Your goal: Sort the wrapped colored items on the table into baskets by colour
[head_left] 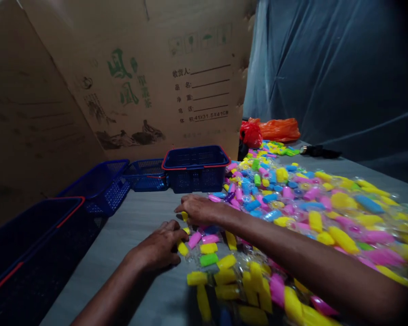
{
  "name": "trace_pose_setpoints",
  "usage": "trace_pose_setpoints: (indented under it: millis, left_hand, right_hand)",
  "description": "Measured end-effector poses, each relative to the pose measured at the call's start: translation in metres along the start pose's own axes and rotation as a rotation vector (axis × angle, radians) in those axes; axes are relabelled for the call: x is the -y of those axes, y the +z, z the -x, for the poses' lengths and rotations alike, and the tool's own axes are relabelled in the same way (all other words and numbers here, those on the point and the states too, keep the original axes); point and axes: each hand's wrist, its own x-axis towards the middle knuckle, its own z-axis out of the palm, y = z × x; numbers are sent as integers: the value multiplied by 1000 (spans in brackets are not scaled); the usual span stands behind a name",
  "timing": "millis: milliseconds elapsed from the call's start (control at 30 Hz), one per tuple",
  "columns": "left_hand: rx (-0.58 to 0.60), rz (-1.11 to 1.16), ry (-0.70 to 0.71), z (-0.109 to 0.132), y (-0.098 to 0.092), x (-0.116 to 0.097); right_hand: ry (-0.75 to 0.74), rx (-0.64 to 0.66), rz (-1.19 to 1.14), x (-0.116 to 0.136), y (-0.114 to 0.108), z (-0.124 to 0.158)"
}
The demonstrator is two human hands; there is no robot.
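Observation:
A big heap of small plastic-wrapped pieces (292, 203) in yellow, pink, blue and green covers the right half of a grey table (143, 226). My left hand (159, 246) lies knuckles up at the heap's near left edge, fingers curled onto a yellow piece (182, 248). My right hand (199, 209) reaches in from the right, fingers bent down and pinching a small yellow piece (184, 216) just beyond the left hand. Pink, yellow and green pieces lie between the two hands.
Three blue mesh baskets stand at the back: one upright (195, 168), one behind it (146, 174), one tilted (104, 185). A dark bin (27, 244) sits at the left. A cardboard box (149, 77) rises behind. Red and orange bags (268, 131) lie far back.

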Motion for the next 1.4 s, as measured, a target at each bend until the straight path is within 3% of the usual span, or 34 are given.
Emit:
trace_pose_setpoints:
  millis: [100,233,467,667,733,800,867,933,1067,1200,1300,1400]
  left_hand:
    - [-8,-38,3,-7,6,0]
    - [-79,-28,28,-11,10,1]
    - [-163,64,-36,6,2,3]
    - [-314,367,-19,24,-17,14]
    - [-416,494,9,25,-28,17]
    - [-530,623,13,19,-42,17]
    - [-639,713,10,4,-60,16]
    - [-728,718,42,-19,-80,13]
    - [-781,420,68,-83,-117,8]
    - [-662,19,-71,-143,-136,2]
    - [-514,-15,-146,-175,-133,1]
    - [-414,35,-175,-195,-124,5]
  right_hand:
    - [27,69,95,2,4,-13]
    - [29,61,151,0,10,-21]
    - [-32,13,126,-2,13,-20]
    - [-68,-302,6,-14,-15,2]
    - [4,-461,-23,-30,-34,10]
    - [189,-566,-41,-53,-53,14]
    - [412,-544,-62,-79,-68,14]
    - [528,-470,-73,-103,-78,11]
    - [561,-280,-78,-130,-88,4]
    - [533,-105,-64,-134,-94,-5]
    - [518,-62,-56,-135,-96,-9]
    - [516,-103,-52,-137,-93,-3]
